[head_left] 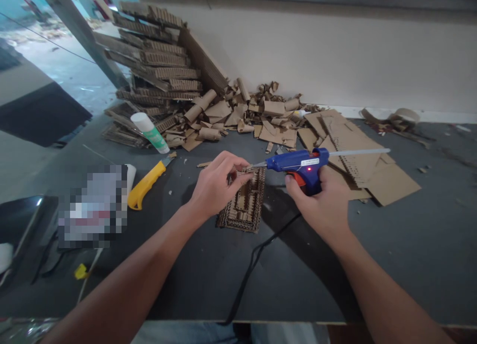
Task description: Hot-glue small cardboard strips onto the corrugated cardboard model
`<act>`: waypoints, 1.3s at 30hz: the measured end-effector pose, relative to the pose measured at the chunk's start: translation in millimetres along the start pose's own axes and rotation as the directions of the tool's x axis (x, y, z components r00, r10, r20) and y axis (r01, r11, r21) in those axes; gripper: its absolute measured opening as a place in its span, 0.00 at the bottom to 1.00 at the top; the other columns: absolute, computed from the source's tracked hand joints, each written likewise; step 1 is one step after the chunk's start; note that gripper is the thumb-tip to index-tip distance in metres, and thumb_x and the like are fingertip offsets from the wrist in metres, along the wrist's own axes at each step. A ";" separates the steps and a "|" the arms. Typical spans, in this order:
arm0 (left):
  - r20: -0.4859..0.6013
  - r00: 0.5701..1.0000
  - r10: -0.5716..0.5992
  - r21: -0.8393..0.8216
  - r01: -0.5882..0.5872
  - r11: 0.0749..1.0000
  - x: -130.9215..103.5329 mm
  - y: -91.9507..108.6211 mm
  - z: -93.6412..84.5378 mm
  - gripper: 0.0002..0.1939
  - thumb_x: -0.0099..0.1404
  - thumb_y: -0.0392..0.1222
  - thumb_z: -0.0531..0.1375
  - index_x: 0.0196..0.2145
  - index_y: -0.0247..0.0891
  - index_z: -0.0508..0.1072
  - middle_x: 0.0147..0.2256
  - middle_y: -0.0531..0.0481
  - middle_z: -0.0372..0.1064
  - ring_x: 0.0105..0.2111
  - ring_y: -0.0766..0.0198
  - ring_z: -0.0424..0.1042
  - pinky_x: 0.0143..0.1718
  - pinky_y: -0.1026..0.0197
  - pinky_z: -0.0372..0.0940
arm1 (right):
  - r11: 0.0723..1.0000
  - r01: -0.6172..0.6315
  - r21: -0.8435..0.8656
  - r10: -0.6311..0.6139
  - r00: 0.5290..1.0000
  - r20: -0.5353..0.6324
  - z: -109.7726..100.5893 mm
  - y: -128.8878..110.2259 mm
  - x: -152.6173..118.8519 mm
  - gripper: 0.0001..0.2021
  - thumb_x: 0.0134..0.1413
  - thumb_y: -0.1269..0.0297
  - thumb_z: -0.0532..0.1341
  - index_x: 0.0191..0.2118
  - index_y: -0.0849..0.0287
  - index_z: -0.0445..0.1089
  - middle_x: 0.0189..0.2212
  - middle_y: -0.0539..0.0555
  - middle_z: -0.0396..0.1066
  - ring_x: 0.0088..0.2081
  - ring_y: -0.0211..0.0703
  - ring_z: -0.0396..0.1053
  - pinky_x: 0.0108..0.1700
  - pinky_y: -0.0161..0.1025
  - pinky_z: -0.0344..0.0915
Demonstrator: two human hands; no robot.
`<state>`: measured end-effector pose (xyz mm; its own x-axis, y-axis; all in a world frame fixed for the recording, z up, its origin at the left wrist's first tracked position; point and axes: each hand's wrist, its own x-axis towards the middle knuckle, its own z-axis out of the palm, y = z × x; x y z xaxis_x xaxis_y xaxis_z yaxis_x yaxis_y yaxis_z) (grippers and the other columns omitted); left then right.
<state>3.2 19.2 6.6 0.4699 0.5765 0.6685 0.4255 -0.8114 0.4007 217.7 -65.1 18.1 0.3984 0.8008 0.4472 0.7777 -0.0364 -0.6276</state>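
A blue glue gun [298, 162] with an orange trigger and a lit red light is held in my right hand [322, 200]. Its nozzle points left, close to the fingertips of my left hand [219, 182]. Those fingers pinch a small thin piece, apparently a cardboard strip [242, 172], over the far end of a rectangular piece built up from corrugated cardboard [244, 216]. This layered piece lies on the dark table [208, 279]. A clear glue stick [365, 151] sticks out of the gun's back.
Stacked corrugated pieces [167, 59] stand at the back left beside cardboard scraps [238, 110]. Flat sheets [395, 180] lie right. A glue tube [151, 132], yellow cutter [147, 186] and blurred-out object [93, 205] are left. A black cord [253, 259] runs to the front edge.
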 end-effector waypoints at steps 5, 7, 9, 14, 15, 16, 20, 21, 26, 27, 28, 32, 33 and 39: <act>0.035 0.999 0.022 -0.036 -0.021 0.999 -0.9 -1.0 -0.1 0.09 0.66 0.39 0.66 0.42 0.37 0.71 0.35 0.51 0.69 0.27 0.70 0.69 0.29 0.66 0.66 | 0.995 -0.071 0.075 0.067 0.996 0.053 -0.1 2.7 -1.4 0.14 0.50 0.51 0.66 0.30 0.56 0.69 0.20 0.49 0.68 0.22 0.40 0.64 0.26 0.38 0.60; 0.051 0.999 0.020 -0.067 -0.016 0.998 -0.5 0.0 -0.1 0.09 0.66 0.39 0.66 0.41 0.37 0.71 0.34 0.51 0.69 0.28 0.69 0.70 0.29 0.66 0.67 | 0.983 -0.113 0.143 0.099 0.990 0.101 -0.3 4.1 -2.3 0.15 0.51 0.50 0.67 0.31 0.56 0.69 0.21 0.49 0.68 0.23 0.40 0.64 0.26 0.38 0.61; 0.065 0.998 0.026 -0.104 -0.019 0.994 0.3 2.0 -0.1 0.09 0.66 0.40 0.66 0.41 0.38 0.72 0.34 0.51 0.70 0.29 0.68 0.71 0.29 0.66 0.68 | 0.954 -0.183 0.238 0.139 0.972 0.191 -0.3 4.7 -3.3 0.17 0.50 0.47 0.68 0.32 0.56 0.69 0.20 0.48 0.67 0.22 0.39 0.63 0.25 0.38 0.62; 0.095 0.995 0.044 -0.172 -0.027 0.985 2.4 9.3 -1.0 0.09 0.66 0.41 0.66 0.42 0.38 0.72 0.36 0.49 0.71 0.30 0.67 0.72 0.31 0.65 0.70 | 0.821 -0.369 0.435 0.169 0.886 0.432 1.8 1.6 -4.3 0.21 0.43 0.47 0.73 0.35 0.59 0.74 0.22 0.50 0.70 0.22 0.39 0.66 0.25 0.37 0.64; 0.108 0.993 0.048 -0.185 -0.028 0.982 2.6 10.6 -1.2 0.09 0.66 0.41 0.66 0.42 0.38 0.72 0.36 0.49 0.71 0.30 0.67 0.72 0.31 0.65 0.70 | 0.800 -0.385 0.461 0.163 0.878 0.451 2.4 0.8 -4.4 0.21 0.43 0.48 0.74 0.36 0.60 0.75 0.24 0.51 0.72 0.24 0.39 0.67 0.25 0.37 0.64; 0.120 0.991 0.053 -0.195 -0.029 0.980 2.7 11.8 -1.4 0.09 0.66 0.42 0.66 0.42 0.37 0.73 0.36 0.49 0.71 0.30 0.67 0.73 0.31 0.65 0.70 | 0.780 -0.395 0.484 0.154 0.873 0.464 3.1 0.2 -4.5 0.21 0.43 0.49 0.74 0.37 0.60 0.75 0.27 0.53 0.74 0.25 0.39 0.68 0.25 0.37 0.64; 0.135 0.988 0.073 -0.225 -0.042 0.974 2.1 14.1 -0.2 0.09 0.66 0.42 0.66 0.42 0.37 0.73 0.36 0.48 0.72 0.31 0.67 0.73 0.30 0.66 0.69 | 0.728 -0.401 0.556 0.125 0.875 0.467 6.1 1.1 -6.6 0.21 0.42 0.51 0.75 0.38 0.59 0.75 0.40 0.59 0.78 0.27 0.39 0.69 0.24 0.36 0.64; 0.135 0.988 0.081 -0.233 -0.047 0.971 1.7 13.9 0.5 0.09 0.66 0.42 0.66 0.41 0.36 0.73 0.36 0.48 0.73 0.30 0.67 0.73 0.29 0.66 0.68 | 0.721 -0.398 0.567 0.122 0.878 0.462 7.1 2.0 -7.4 0.21 0.41 0.52 0.75 0.38 0.59 0.74 0.42 0.59 0.78 0.27 0.39 0.69 0.23 0.36 0.64; 0.163 0.981 0.106 -0.267 -0.060 0.962 -0.5 10.7 3.5 0.09 0.66 0.43 0.65 0.42 0.38 0.75 0.34 0.49 0.73 0.27 0.68 0.72 0.28 0.66 0.66 | 0.756 -0.376 0.536 0.163 0.901 0.402 12.1 3.6 -9.9 0.23 0.34 0.53 0.78 0.35 0.58 0.73 0.29 0.52 0.76 0.23 0.38 0.66 0.22 0.37 0.65; 0.177 0.979 0.106 -0.273 -0.055 0.960 -0.8 10.0 3.7 0.09 0.67 0.43 0.65 0.43 0.38 0.75 0.34 0.49 0.73 0.28 0.68 0.72 0.28 0.66 0.67 | 0.762 -0.369 0.532 0.165 0.905 0.391 12.4 2.6 -9.7 0.23 0.33 0.52 0.78 0.34 0.57 0.72 0.26 0.51 0.74 0.23 0.39 0.67 0.23 0.38 0.66; 0.192 0.976 0.103 -0.278 -0.047 0.959 -1.0 9.5 3.7 0.09 0.68 0.43 0.64 0.43 0.39 0.75 0.35 0.49 0.73 0.28 0.67 0.73 0.29 0.66 0.67 | 0.764 -0.362 0.534 0.161 0.909 0.385 12.4 1.2 -9.4 0.24 0.32 0.52 0.78 0.34 0.57 0.72 0.24 0.50 0.73 0.24 0.41 0.68 0.23 0.39 0.67; 0.217 0.971 0.097 -0.286 -0.032 0.958 -1.1 9.0 3.3 0.08 0.69 0.44 0.63 0.43 0.39 0.76 0.35 0.48 0.74 0.30 0.66 0.74 0.30 0.65 0.67 | 0.762 -0.355 0.542 0.141 0.907 0.397 11.2 -3.7 -8.1 0.23 0.33 0.52 0.78 0.33 0.57 0.72 0.24 0.51 0.73 0.27 0.45 0.72 0.26 0.41 0.70; 0.210 0.973 0.096 -0.284 -0.034 0.958 -1.2 9.1 3.1 0.08 0.69 0.44 0.63 0.42 0.39 0.76 0.35 0.48 0.74 0.30 0.66 0.74 0.30 0.65 0.67 | 0.764 -0.357 0.537 0.138 0.904 0.405 11.1 -3.9 -8.2 0.22 0.34 0.52 0.77 0.33 0.57 0.72 0.25 0.51 0.74 0.27 0.46 0.72 0.27 0.42 0.70; 0.225 0.970 0.095 -0.264 -0.033 0.964 -1.2 10.0 1.3 0.08 0.70 0.44 0.62 0.43 0.38 0.76 0.35 0.47 0.74 0.32 0.65 0.75 0.33 0.64 0.68 | 0.780 -0.321 0.537 0.120 0.919 0.376 12.7 0.2 -11.3 0.20 0.38 0.54 0.76 0.34 0.57 0.72 0.25 0.50 0.74 0.28 0.45 0.73 0.28 0.41 0.71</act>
<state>7.9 10.5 9.0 0.6698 0.5039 0.5454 0.1907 -0.8266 0.5295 207.2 -66.5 4.8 0.2766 0.9561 0.0963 0.2174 0.0354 -0.9754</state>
